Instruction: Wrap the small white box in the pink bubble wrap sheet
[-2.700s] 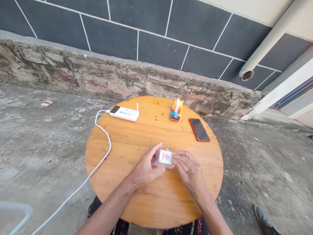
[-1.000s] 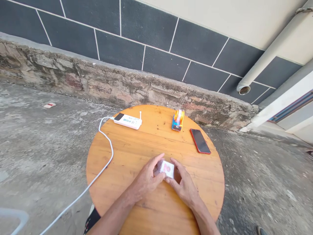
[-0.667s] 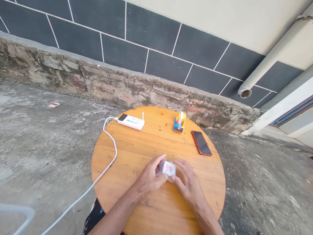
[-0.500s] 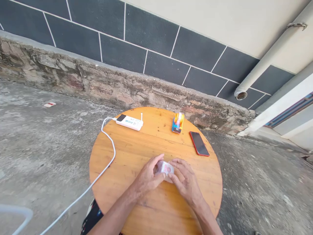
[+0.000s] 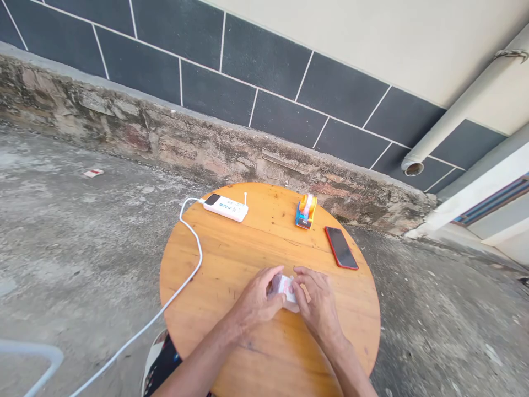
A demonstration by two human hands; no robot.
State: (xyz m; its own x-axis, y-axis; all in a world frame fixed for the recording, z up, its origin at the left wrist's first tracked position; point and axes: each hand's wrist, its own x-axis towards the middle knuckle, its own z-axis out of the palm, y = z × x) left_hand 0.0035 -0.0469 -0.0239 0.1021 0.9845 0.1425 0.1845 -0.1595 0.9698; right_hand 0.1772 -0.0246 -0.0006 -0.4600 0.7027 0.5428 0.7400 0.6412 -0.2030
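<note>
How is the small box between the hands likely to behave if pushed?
The small box probably slides rather than rolls, given its flat faces. Its straight edges suggest it is fairly stiff, though the filmy-looking wrap on its left may crinkle.

Your tabletop (image 5: 231,248): smooth, semi-gloss wood. Phone (image 5: 341,248) by its right edge: glossy screen. Your small box (image 5: 285,285): translucent plastic wrap.
</note>
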